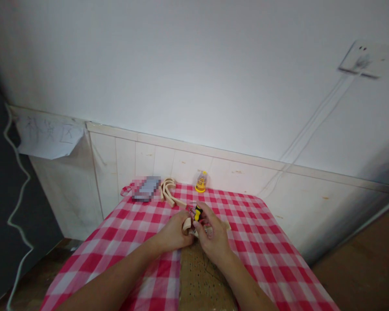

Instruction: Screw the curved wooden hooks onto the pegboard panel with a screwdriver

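My left hand (175, 233) is closed around a small pale wooden piece (187, 225) at the middle of the red-and-white checked table (253, 242). Beside it, my right hand (214, 235) grips a small yellow-and-black screwdriver (197, 212), its tip pointing down toward the wooden piece. Both hands touch each other above a brown perforated board (197, 280) that lies on the cloth in front of me.
Several curved pale wooden strips (168, 192) lie at the table's far edge, next to a blurred grey object (145, 188). A small yellow container (201, 181) stands by the white panelled wall. A wall socket with cables (363, 60) is upper right. A white cable (17, 194) hangs at left.
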The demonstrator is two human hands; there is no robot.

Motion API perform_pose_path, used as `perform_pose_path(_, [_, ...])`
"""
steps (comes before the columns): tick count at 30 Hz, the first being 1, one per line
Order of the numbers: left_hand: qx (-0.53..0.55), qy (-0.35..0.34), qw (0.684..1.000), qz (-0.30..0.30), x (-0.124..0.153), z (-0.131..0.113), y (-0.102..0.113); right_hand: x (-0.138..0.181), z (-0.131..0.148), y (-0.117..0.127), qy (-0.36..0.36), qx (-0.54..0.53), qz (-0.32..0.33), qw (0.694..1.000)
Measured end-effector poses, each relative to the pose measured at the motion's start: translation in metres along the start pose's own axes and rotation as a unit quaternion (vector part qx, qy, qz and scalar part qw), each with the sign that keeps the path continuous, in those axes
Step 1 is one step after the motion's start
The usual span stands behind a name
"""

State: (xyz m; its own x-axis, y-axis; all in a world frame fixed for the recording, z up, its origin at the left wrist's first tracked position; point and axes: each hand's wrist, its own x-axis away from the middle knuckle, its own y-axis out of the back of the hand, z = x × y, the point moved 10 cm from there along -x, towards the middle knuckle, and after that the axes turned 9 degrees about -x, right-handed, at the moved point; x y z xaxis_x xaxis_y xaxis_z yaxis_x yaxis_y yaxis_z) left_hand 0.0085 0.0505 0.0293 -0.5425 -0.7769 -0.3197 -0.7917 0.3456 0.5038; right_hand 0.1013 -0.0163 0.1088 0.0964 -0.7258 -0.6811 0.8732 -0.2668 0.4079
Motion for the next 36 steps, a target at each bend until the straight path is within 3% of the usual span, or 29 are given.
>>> perform_pose_path(9, [-0.006, 0.017, 1.000, -0.006, 0.001, 0.008, -0.001, 0.002, -0.006, 0.001, -0.019, -0.010, -0.018, 1.000])
perform_pose_path(21, [-0.018, -0.011, 1.000, -0.010, 0.000, -0.011, 0.006, 0.004, -0.007, -0.004, -0.012, -0.006, 0.004, 1.000])
perform_pose_path(29, [0.012, -0.014, 1.000, -0.001, -0.001, -0.004, 0.000, 0.006, -0.014, -0.006, -0.035, -0.039, -0.006, 0.999])
perform_pose_path(36, [-0.025, 0.003, 0.999, -0.020, 0.000, 0.003, 0.003, 0.003, -0.013, -0.004, -0.029, -0.044, -0.023, 0.998])
